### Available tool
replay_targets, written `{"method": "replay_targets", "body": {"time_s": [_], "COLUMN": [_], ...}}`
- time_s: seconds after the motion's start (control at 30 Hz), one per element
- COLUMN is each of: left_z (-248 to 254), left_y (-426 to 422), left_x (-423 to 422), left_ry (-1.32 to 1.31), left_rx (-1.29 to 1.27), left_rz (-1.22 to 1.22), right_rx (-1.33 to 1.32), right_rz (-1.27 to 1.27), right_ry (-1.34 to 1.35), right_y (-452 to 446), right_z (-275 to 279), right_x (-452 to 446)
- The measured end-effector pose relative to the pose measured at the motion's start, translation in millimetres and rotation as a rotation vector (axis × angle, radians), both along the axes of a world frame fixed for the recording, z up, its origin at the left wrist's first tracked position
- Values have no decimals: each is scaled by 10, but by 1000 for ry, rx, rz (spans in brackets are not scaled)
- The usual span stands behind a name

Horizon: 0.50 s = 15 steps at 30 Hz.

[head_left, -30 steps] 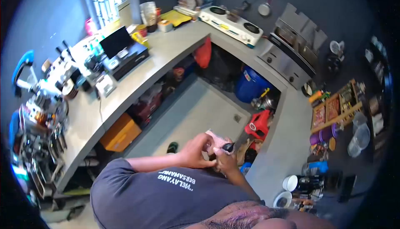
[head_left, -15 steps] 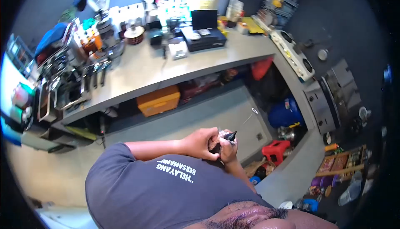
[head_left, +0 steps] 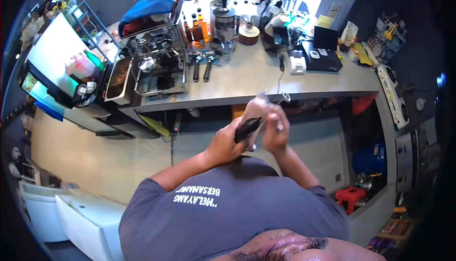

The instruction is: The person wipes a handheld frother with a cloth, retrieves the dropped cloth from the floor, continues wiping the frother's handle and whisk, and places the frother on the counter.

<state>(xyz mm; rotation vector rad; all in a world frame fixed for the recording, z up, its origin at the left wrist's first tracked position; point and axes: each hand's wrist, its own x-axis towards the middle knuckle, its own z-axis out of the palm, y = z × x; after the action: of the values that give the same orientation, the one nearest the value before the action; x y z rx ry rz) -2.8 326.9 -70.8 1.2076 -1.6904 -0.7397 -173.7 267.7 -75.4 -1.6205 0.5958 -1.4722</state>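
Note:
My left hand is closed around a black-handled tool, which looks like a milk frother. A thin wire ring sticks out beyond both hands and seems to belong to it. Along the handle, above my left fingers, stands a pale, partly see-through thing, perhaps a plastic wrapper; blur hides its kind. Close by on the right is my right hand, its fingers bent and smeared by motion. I cannot tell whether it grips the pale thing or the wire.
Past my hands runs a grey counter. On it stand an espresso machine, two portafilters, a coffee grinder, syrup bottles and a small white printer. A red stool sits low on the right.
My hands have come apart from a tight clasp near my chest and moved up and forward. The view has swung left, bringing the espresso machine nearer the middle.

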Motion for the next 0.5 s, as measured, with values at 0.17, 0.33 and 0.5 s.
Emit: {"method": "replay_targets", "body": {"time_s": [0.17,0.33,0.5], "left_z": [-84,-91,-116], "left_y": [27,-170,-613], "left_x": [204,304,96], "left_ry": [92,236,289], "left_rx": [114,267,471], "left_rz": [89,33,-12], "right_rx": [171,121,148], "right_rz": [390,370,739], "right_ry": [40,216,108], "right_y": [-163,-397,-1065], "right_z": [131,98,414], "right_x": [245,493,172]}}
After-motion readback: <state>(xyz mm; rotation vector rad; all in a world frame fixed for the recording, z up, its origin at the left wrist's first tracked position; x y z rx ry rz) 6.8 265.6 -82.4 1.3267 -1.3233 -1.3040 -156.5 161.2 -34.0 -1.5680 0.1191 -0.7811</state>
